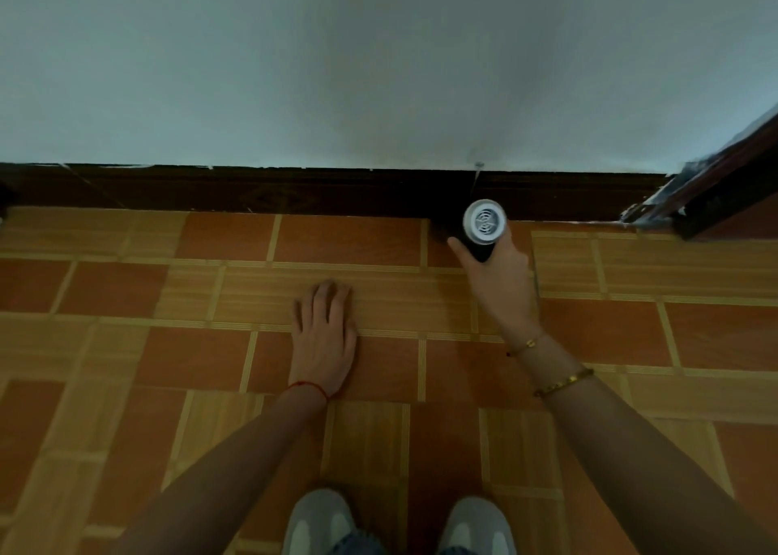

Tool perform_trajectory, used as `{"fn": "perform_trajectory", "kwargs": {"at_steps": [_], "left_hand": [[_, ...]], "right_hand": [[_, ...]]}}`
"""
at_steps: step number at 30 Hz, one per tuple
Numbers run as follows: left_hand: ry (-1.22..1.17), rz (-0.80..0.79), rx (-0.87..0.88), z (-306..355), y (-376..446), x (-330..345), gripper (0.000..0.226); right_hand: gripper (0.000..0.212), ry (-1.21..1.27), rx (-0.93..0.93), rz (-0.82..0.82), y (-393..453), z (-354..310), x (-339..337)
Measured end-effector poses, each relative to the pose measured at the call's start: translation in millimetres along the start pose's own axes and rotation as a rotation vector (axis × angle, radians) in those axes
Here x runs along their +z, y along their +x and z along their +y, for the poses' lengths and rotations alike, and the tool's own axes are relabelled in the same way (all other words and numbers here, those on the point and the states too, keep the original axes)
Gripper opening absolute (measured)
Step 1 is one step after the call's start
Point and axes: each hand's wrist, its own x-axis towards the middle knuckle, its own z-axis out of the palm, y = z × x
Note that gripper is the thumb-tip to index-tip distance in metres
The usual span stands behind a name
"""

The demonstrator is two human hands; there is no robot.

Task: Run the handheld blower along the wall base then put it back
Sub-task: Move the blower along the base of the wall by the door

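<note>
— Shoes [398, 525], grey and white, stand at the near edge of the floor [126, 344], toes toward the wall. What's past them?

— Both forearms reach forward over the orange and tan tiles. The left hand [324, 331] hangs over the middle of the floor with its back up, fingers straight and close together, holding nothing. I can't tell whether the fingertips touch the tiles. A red string [309, 387] circles that wrist.

— And the other side?

— The right hand [499, 272] is farther out, toward the far edge of the floor. Two gold bracelets [547, 365] sit on its wrist. Its fingers and thumb wrap round the dark handle of the handheld blower [484, 224].

— Where exactly is the blower?

— Right at the far edge, in front of the dark brown skirting board [252, 190], right of centre. Its round white end with a vented grille faces up at the camera; the dark body points down toward the wall base, and its front end is hidden.

— Beyond that?

— The pale wall [379, 61] rises above the skirting. At the far right corner a dark wooden frame [715, 188] angles out, edged with white smears.
</note>
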Motion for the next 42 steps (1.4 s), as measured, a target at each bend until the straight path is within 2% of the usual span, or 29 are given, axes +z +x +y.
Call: {"fn": "perform_trajectory", "kwargs": {"at_steps": [5, 10, 13, 19, 22, 27, 32, 42], "left_hand": [[0.023, 0.007, -0.056, -19, -7, -3, 0.056], [0.0, 0.014, -0.087, -28, -13, -2, 0.056], [0.006, 0.018, -0.082, -32, -15, -1, 0.056], [0.015, 0.015, -0.079, -33, -16, 2, 0.054], [0.012, 0.036, -0.081, -33, -18, 3, 0.054], [0.003, 0.033, -0.075, -34, -18, 3, 0.054], [-0.002, 0.032, -0.071, -34, -17, 2, 0.053], [0.048, 0.01, 0.048, -55, -15, -9, 0.056]], "right_hand": [[0.07, -0.007, -0.011, 0.034, -10, -7, 7], [0.072, -0.038, -0.096, -0.102, -17, -34, 41], [0.068, -0.029, -0.118, -0.127, -17, -42, 54], [0.071, -0.032, -0.038, 0.039, -11, -12, 26], [0.068, -0.01, -0.026, 0.061, -9, -4, 15], [0.071, -0.011, -0.085, 0.007, -8, -17, 31], [0.072, -0.086, -0.198, -0.142, -8, -39, 53], [0.073, -0.021, -0.13, -0.122, 1, -26, 45]]}}
